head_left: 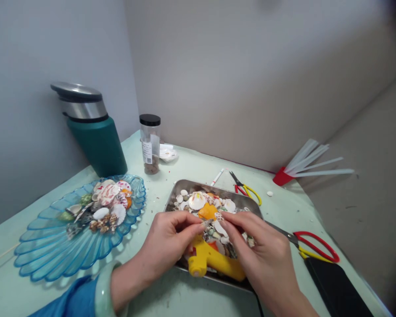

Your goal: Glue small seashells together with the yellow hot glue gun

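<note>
Over a metal tray heaped with seashells, both my hands are held close together. My right hand pinches a small brown-spotted shell between thumb and forefinger. The fingertips of my left hand are pressed together just left of it, on something small and greyish that I cannot make out. Below my hands a yellow glue gun rests across the tray's near side, partly behind my right hand. An orange shell and a white scallop shell lie in the tray behind my fingertips.
A blue scalloped dish with shells stands left, before a green bottle. A black-lidded jar is behind. Small scissors, larger scissors, a black phone-like slab and a red cup of translucent sticks are right.
</note>
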A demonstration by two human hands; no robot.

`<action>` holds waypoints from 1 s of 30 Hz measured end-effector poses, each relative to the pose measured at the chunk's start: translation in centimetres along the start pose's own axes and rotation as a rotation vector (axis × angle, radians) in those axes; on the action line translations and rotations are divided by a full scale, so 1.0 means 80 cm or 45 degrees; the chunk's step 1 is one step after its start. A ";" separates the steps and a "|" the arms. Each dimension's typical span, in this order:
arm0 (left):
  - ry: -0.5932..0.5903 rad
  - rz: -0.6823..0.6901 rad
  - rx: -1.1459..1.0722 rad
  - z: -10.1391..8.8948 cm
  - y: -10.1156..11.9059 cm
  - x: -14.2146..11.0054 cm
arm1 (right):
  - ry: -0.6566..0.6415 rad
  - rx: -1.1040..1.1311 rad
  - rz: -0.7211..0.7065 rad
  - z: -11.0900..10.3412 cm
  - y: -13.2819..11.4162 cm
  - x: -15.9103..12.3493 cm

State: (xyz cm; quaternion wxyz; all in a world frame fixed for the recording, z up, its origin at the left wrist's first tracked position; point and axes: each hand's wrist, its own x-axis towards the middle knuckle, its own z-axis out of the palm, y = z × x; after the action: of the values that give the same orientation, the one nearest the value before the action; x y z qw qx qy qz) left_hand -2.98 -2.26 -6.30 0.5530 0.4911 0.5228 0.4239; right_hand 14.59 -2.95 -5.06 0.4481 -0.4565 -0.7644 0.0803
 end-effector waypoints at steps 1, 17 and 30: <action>-0.002 0.003 -0.002 0.000 0.000 0.000 | -0.002 0.016 -0.005 0.000 -0.001 0.000; -0.014 0.088 0.040 -0.002 -0.002 0.002 | -0.072 -0.066 -0.102 0.014 -0.002 -0.006; -0.045 0.093 0.100 -0.003 -0.008 0.001 | -0.084 -0.002 0.004 0.016 0.000 -0.006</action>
State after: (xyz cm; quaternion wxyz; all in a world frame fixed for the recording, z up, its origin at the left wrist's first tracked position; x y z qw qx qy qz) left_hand -3.22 -2.24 -6.93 0.5265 0.5386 0.5109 0.4143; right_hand 13.69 -2.97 -6.07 0.4221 -0.4552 -0.7781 0.0954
